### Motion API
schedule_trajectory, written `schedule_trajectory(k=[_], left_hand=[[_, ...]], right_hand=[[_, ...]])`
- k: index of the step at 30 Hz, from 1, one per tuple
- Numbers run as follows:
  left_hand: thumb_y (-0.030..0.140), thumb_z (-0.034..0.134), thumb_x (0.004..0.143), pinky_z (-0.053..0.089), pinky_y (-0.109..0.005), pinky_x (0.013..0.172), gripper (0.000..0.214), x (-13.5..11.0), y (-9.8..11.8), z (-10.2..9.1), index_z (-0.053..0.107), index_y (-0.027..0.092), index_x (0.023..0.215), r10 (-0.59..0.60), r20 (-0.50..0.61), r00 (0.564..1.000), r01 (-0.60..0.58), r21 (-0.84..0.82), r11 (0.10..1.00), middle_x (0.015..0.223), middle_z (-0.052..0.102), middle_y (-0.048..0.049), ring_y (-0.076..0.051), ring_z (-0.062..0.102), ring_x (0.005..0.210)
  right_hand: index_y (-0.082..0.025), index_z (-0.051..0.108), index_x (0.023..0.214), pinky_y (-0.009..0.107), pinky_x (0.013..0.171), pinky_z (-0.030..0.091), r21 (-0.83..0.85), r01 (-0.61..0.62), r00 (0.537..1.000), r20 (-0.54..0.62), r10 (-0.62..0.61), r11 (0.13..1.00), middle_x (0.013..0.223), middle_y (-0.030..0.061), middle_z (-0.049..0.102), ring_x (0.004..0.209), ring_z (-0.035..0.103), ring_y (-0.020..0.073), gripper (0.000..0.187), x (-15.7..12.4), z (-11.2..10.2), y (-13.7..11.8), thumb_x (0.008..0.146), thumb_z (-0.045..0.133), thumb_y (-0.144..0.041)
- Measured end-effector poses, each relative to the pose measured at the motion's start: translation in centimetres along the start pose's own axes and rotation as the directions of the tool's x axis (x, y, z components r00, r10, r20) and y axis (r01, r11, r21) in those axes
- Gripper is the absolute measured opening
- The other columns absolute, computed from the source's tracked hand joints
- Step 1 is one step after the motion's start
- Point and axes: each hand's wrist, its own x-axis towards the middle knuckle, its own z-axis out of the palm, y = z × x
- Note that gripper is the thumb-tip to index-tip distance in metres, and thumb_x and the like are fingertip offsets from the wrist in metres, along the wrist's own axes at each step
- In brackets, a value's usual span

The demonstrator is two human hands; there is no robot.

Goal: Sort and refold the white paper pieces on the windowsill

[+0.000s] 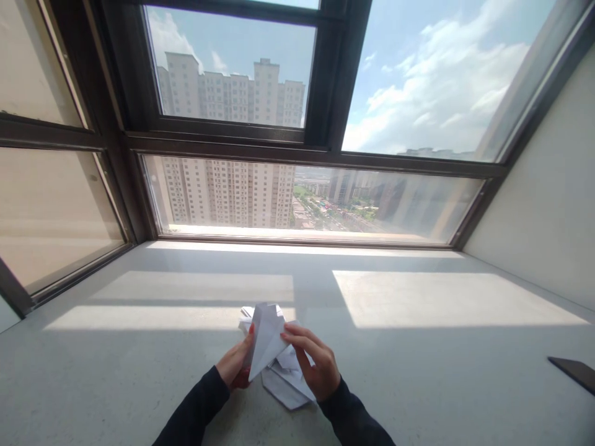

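A folded white paper shape [266, 337], pointed at its lower end, is held up between both hands just above the pale sill. My left hand [236, 365] grips its left edge with the thumb along the fold. My right hand [313, 365] pinches its right edge with the fingertips. Under the hands lie a few more folded white papers [286, 385], partly hidden by my right hand. Both arms wear dark sleeves.
The wide pale window sill [418, 359] stretches on all sides, with sunlit patches further back. A dark flat object [574, 371] lies at the right edge. Dark-framed windows [325, 155] close the far side and left; a white wall rises at right.
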Motion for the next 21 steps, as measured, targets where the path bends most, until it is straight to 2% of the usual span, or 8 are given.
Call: schedule_trajectory(k=[2,5,10,14,16,18,20,21], left_hand=[[0.059,0.032,0.074,0.011,-0.017,0.024,0.054,-0.1,-0.4,0.7,0.053,0.013,0.055,0.049,0.013,0.999,-0.049,0.019,0.999,0.028,0.032,0.005,-0.003,0.024,0.022],[0.061,0.028,0.073,0.011,-0.016,0.023,0.056,-0.5,-0.4,1.3,0.052,0.013,0.058,0.09,0.055,0.994,-0.091,0.013,0.996,0.029,0.035,0.0052,-0.002,0.021,0.022],[0.061,0.021,0.075,0.016,-0.013,0.023,0.061,-0.7,-0.2,1.3,0.057,0.011,0.078,0.119,0.103,0.988,-0.127,0.067,0.99,0.035,0.045,0.003,-0.002,0.027,0.022],[0.057,0.028,0.076,0.013,-0.014,0.025,0.055,-0.7,-0.2,1.5,0.058,0.012,0.086,0.136,0.125,0.983,-0.15,0.111,0.982,0.033,0.036,0.0065,-0.002,0.021,0.023],[0.057,0.031,0.075,0.013,-0.016,0.027,0.055,-0.7,-0.3,1.7,0.06,0.011,0.086,0.162,0.089,0.983,-0.174,0.151,0.973,0.032,0.031,0.0073,-0.003,0.018,0.025],[0.056,0.035,0.074,0.015,-0.018,0.029,0.053,-0.7,-0.3,1.9,0.062,0.01,0.082,0.237,0.019,0.971,-0.235,0.215,0.948,0.032,0.028,0.0072,-0.004,0.019,0.027],[0.054,0.037,0.074,0.018,-0.02,0.031,0.05,-0.7,-0.3,2.3,0.063,0.012,0.077,0.332,-0.021,0.943,-0.313,0.282,0.907,0.033,0.027,0.0066,-0.006,0.02,0.029],[0.054,0.038,0.074,0.02,-0.02,0.032,0.048,-0.7,-0.4,2.4,0.064,0.012,0.075,0.367,-0.015,0.93,-0.345,0.31,0.886,0.034,0.028,0.0063,-0.006,0.021,0.03]], right_hand=[[-0.018,0.058,0.097,0.028,0.081,0.047,-0.046,0.014,0.999,0.043,-0.012,0.999,0.103,0.0093,0.06,0.097,0.054,0.0157,0.031,-0.2,0.4,0.6,0.079,0.035,-0.008],[-0.018,0.057,0.1,0.029,0.083,0.047,-0.12,0.007,0.999,0.045,-0.002,0.993,0.104,0.0096,0.059,0.098,0.054,0.0158,0.033,-0.4,0.7,1.3,0.08,0.033,-0.008],[-0.019,0.055,0.104,0.036,0.089,0.042,-0.148,0.065,0.996,0.074,-0.054,0.987,0.104,0.0086,0.059,0.099,0.053,0.017,0.033,-0.7,0.9,1.8,0.08,0.035,-0.009],[-0.022,0.052,0.109,0.04,0.094,0.035,-0.105,0.074,0.992,0.111,-0.062,0.992,0.109,0.0072,0.057,0.104,0.049,0.0174,0.036,-0.6,0.9,1.5,0.08,0.035,-0.01],[-0.022,0.045,0.116,0.041,0.095,0.034,-0.06,-0.003,0.997,0.077,0.008,0.998,0.118,0.0079,0.049,0.111,0.042,0.0185,0.038,-0.5,1.1,1.4,0.081,0.034,-0.011],[-0.02,0.03,0.125,0.04,0.092,0.036,0.043,-0.149,0.987,-0.048,0.152,0.988,0.128,0.0106,0.036,0.116,0.036,0.02,0.043,-0.6,1.6,1.3,0.083,0.034,-0.016],[-0.018,0.019,0.129,0.038,0.087,0.041,0.217,-0.267,0.946,-0.128,0.298,0.939,0.129,0.014,0.034,0.112,0.04,0.0211,0.05,-0.7,2.1,1.4,0.083,0.037,-0.023],[-0.017,0.022,0.128,0.036,0.082,0.045,0.299,-0.299,0.933,-0.106,0.343,0.906,0.123,0.0147,0.041,0.106,0.047,0.021,0.05,-0.8,2.3,1.4,0.082,0.04,-0.027]])
